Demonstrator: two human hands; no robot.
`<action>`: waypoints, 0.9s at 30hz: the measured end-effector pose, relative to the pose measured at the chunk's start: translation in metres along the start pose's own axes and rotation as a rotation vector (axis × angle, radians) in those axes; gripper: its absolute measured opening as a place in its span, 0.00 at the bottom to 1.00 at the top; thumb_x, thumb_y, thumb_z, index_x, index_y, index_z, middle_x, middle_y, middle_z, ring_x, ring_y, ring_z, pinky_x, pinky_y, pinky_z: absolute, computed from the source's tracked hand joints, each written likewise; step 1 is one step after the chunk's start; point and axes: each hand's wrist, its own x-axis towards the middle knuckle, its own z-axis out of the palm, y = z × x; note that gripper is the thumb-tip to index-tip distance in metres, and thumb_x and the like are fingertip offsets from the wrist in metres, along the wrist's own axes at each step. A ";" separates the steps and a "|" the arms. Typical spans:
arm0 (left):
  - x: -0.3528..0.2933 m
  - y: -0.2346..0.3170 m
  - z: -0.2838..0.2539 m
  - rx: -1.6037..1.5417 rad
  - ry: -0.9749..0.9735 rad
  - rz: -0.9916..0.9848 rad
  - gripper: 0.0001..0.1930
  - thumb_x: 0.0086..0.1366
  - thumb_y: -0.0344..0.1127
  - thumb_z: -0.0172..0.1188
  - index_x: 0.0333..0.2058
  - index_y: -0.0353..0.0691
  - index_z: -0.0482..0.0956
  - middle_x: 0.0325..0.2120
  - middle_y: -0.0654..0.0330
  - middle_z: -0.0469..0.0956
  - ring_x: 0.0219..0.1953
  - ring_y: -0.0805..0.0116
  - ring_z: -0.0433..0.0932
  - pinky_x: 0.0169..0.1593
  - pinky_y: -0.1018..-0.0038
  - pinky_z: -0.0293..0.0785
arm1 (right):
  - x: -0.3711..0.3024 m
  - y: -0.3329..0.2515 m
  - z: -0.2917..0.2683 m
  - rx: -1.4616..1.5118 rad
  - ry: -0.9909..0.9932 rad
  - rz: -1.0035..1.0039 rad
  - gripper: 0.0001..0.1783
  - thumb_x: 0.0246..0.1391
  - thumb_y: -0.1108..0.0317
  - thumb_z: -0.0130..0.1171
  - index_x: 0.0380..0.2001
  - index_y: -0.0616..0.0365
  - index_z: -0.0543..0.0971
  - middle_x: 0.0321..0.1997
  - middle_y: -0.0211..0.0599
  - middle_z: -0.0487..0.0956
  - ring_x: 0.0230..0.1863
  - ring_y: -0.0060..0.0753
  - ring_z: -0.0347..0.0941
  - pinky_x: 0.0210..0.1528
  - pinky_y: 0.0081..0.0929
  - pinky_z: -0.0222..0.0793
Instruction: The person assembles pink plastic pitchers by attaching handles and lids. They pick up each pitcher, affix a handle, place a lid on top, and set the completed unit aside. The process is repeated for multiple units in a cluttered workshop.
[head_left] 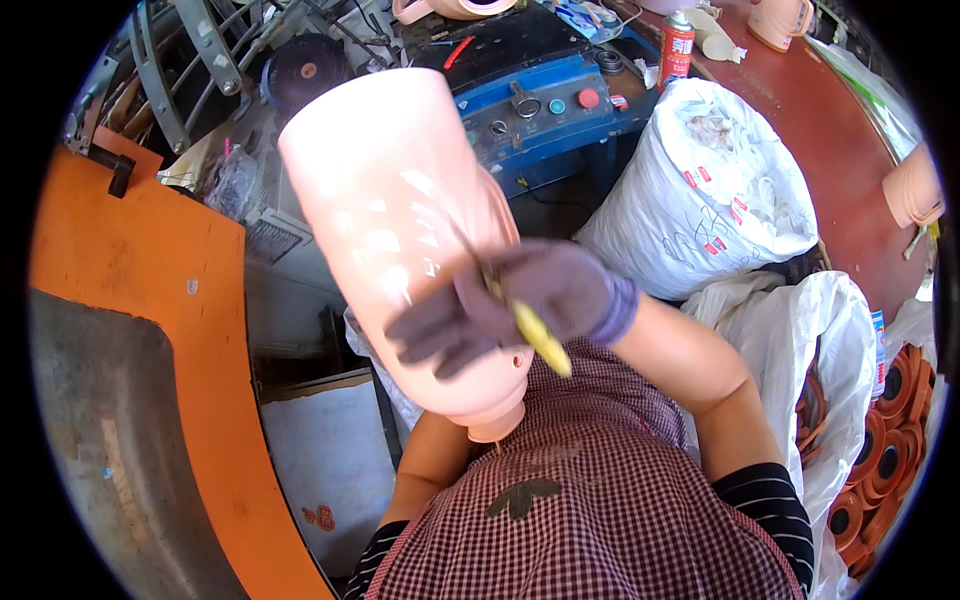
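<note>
A large, glossy pink plastic jug (pixel 375 200) hangs tilted before me, its wide end up and its narrow neck down by my checked apron. My right hand (pixel 530 295), in a dark purple glove, is in front of the jug's lower side. A yellow-handled tool (pixel 542 340) with a thin dark shaft is held at the thumb, while the other fingers stretch out over the pink surface. Whether they touch it cannot be made out. My left forearm (pixel 432 462) runs up behind the jug, which hides that hand and its fingers.
A blue machine panel (pixel 540 110) with a red button stands ahead. To the right are a stuffed white sack (pixel 700 190), a red spray can (pixel 676 48) and a reddish table (pixel 840 130). Orange ring-shaped parts (pixel 880 450) lie lower right. An orange machine frame (pixel 205 330) borders the left.
</note>
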 end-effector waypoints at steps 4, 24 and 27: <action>0.008 0.000 0.000 0.010 -0.018 -0.027 0.25 0.72 0.42 0.47 0.62 0.35 0.61 0.58 0.51 0.68 0.55 0.61 0.72 0.58 0.67 0.70 | -0.049 0.027 0.011 -0.310 0.130 0.196 0.21 0.62 0.68 0.51 0.52 0.75 0.69 0.65 0.60 0.64 0.65 0.54 0.64 0.63 0.50 0.63; -0.020 0.115 0.015 1.353 0.143 0.176 0.18 0.64 0.30 0.54 0.51 0.29 0.73 0.46 0.57 0.75 0.46 0.69 0.74 0.51 0.72 0.71 | -0.415 -0.265 0.076 -2.011 2.729 0.660 0.17 0.59 0.60 0.50 0.49 0.51 0.76 0.55 0.53 0.72 0.53 0.55 0.75 0.53 0.45 0.72; -0.029 0.113 -0.007 1.601 0.079 0.133 0.17 0.61 0.27 0.54 0.49 0.29 0.74 0.45 0.58 0.76 0.45 0.69 0.74 0.51 0.72 0.70 | -0.426 -0.260 0.068 -1.848 2.877 0.810 0.19 0.58 0.60 0.52 0.52 0.51 0.75 0.57 0.53 0.70 0.55 0.53 0.73 0.54 0.43 0.71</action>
